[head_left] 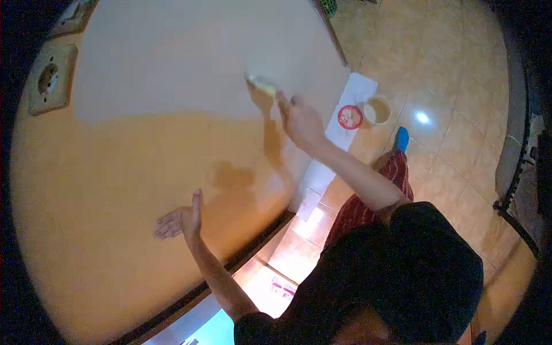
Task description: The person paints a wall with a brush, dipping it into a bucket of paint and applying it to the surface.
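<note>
My right hand [300, 122] is closed on the handle of a paint brush [264, 86], whose bristles meet the pale upper part of the wall [172, 57]. The brush is slightly blurred. Below the pale area the wall is yellow-orange, and shadows of my arm and head fall on it. At the lower left, my left hand [181, 221] is spread with the thumb up, in front of the yellow part and holding nothing. Whether its fingers touch the wall I cannot tell.
On the wall at the left are a socket plate [64, 86] and part of another plate. A white strip [322, 164] lies along the wall's foot with a red-rimmed lid [350, 117]. Beside it stands a bucket [377, 110] on the tiled floor [454, 138].
</note>
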Demonstrator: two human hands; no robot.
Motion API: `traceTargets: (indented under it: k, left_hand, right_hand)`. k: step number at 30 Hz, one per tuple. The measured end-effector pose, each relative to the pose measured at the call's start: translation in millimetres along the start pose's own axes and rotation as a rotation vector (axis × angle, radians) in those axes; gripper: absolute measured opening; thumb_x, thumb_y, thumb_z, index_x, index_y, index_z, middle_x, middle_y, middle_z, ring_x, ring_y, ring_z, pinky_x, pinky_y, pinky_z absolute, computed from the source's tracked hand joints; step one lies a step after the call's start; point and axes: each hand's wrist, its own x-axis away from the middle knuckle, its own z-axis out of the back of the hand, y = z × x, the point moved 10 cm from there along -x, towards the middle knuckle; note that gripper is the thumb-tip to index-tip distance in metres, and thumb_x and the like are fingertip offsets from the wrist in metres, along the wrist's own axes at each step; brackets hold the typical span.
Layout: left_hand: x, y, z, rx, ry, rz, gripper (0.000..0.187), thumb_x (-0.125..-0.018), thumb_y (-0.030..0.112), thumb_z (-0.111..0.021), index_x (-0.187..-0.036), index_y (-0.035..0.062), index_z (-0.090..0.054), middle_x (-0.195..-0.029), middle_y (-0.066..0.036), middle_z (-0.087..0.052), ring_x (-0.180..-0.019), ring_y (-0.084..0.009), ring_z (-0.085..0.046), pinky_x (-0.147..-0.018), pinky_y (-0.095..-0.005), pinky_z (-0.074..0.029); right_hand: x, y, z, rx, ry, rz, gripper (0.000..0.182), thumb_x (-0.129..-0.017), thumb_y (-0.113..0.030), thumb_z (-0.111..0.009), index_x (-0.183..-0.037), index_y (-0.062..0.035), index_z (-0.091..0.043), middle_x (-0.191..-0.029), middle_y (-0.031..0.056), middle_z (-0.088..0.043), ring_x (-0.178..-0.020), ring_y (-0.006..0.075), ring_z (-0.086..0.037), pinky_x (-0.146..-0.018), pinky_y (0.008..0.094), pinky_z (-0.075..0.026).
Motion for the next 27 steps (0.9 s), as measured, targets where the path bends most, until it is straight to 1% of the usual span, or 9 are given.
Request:
traceTargets:
  k: [1, 3, 9, 11, 14, 19, 21, 24, 27]
  left_hand:
    - [-0.5, 8.9, 9.1, 0.001, -0.002, -0.002, 0.070, -0.077, 0.060, -0.054, -0.070, -0.0091, -0.059, -0.069, -0.019, -0.059, -0.068, -0.0252, -0.056, -0.070, -0.0389, -0.044]
    - [12.1, 4.9, -6.9, -0.030, -0.463, 0.292, 0.071, -0.079, 0.057, -0.053, -0.097, -0.0118, -0.058, -0.097, -0.025, -0.060, -0.094, -0.0297, -0.056, -0.088, -0.0368, -0.039]
    - [17.3, 3.4, -8.4, 0.049, -0.202, 0.099, 0.081, -0.080, 0.059, -0.049, -0.108, -0.0165, -0.050, -0.110, -0.031, -0.052, -0.107, -0.0342, -0.049, -0.095, -0.0371, -0.033]
    - [20.0, 4.2, -8.0, 0.049, -0.222, 0.126, 0.083, -0.080, 0.061, -0.048, -0.109, -0.0173, -0.048, -0.111, -0.032, -0.051, -0.108, -0.0347, -0.048, -0.095, -0.0371, -0.033]
    - [20.1, 6.6, -7.4, 0.034, -0.255, 0.155, 0.087, -0.079, 0.063, -0.047, -0.110, -0.0185, -0.046, -0.112, -0.034, -0.049, -0.110, -0.0355, -0.046, -0.096, -0.0373, -0.033]
    - [17.4, 6.8, -9.3, 0.033, -0.270, 0.171, 0.092, -0.078, 0.066, -0.046, -0.112, -0.0201, -0.043, -0.114, -0.037, -0.046, -0.111, -0.0366, -0.044, -0.096, -0.0374, -0.032]
    - [12.1, 11.5, -11.2, 0.133, -0.229, -0.010, 0.091, -0.078, 0.066, -0.047, -0.111, -0.0194, -0.044, -0.113, -0.035, -0.048, -0.109, -0.0357, -0.046, -0.096, -0.0374, -0.033]
    - [4.0, -23.8, -22.1, -0.116, -0.082, 0.071, 0.089, -0.078, 0.064, -0.048, -0.114, -0.0180, -0.043, -0.119, -0.034, -0.044, -0.113, -0.0347, -0.043, -0.097, -0.0365, -0.032]
    - [17.7, 7.1, -11.0, -0.015, -0.224, 0.133, 0.094, -0.078, 0.064, -0.048, -0.118, -0.0196, -0.036, -0.123, -0.037, -0.037, -0.117, -0.0362, -0.038, -0.099, -0.0384, -0.029]
  right_hand:
    - [18.9, -9.9, -10.3, -0.009, -0.019, 0.051, 0.037, -0.085, -0.018, -0.048, -0.122, -0.0122, -0.047, -0.075, 0.0164, -0.051, -0.061, 0.0325, -0.056, -0.052, 0.0430, -0.046]
    - [45.5, -20.3, -14.1, -0.018, -0.033, 0.103, 0.038, -0.085, -0.018, -0.049, -0.123, -0.0124, -0.047, -0.075, 0.0167, -0.051, -0.060, 0.0319, -0.056, -0.051, 0.0432, -0.046]
    - [71.1, -11.6, 17.9, -0.091, -0.366, 0.112, 0.034, -0.084, -0.017, -0.051, -0.117, -0.0190, -0.054, -0.079, 0.0146, -0.052, -0.053, 0.0304, -0.055, -0.049, 0.0408, -0.046]
    - [61.9, -34.4, 66.2, -0.079, -0.067, 0.187, 0.034, -0.082, -0.015, -0.053, -0.115, -0.0222, -0.056, -0.079, 0.0126, -0.052, -0.058, 0.0280, -0.056, -0.051, 0.0386, -0.046]
    - [43.3, -46.7, 89.2, -0.056, 0.140, 0.300, 0.040, -0.079, -0.012, -0.054, -0.117, -0.0227, -0.055, -0.085, 0.0117, -0.050, -0.066, 0.0259, -0.057, -0.055, 0.0369, -0.047]
    - [46.8, 26.1, -31.1, 0.174, -0.099, 0.239, 0.047, -0.075, -0.007, -0.052, -0.119, -0.0224, -0.053, -0.093, 0.0125, -0.048, -0.075, 0.0252, -0.057, -0.059, 0.0354, -0.048]
    - [53.7, 44.9, -41.2, 0.211, -0.145, 0.222, 0.048, -0.074, -0.006, -0.051, -0.120, -0.0218, -0.053, -0.095, 0.0134, -0.048, -0.076, 0.0253, -0.058, -0.059, 0.0352, -0.048]
    - [55.8, 66.1, -48.2, 0.288, -0.326, 0.029, 0.046, -0.075, -0.007, -0.049, -0.118, -0.0206, -0.054, -0.092, 0.0138, -0.050, -0.074, 0.0259, -0.059, -0.058, 0.0362, -0.048]
    - [40.5, 37.6, -17.1, 0.185, -0.259, 0.070, 0.042, -0.075, -0.007, -0.050, -0.115, -0.0206, -0.056, -0.087, 0.0126, -0.052, -0.069, 0.0265, -0.060, -0.055, 0.0363, -0.048]
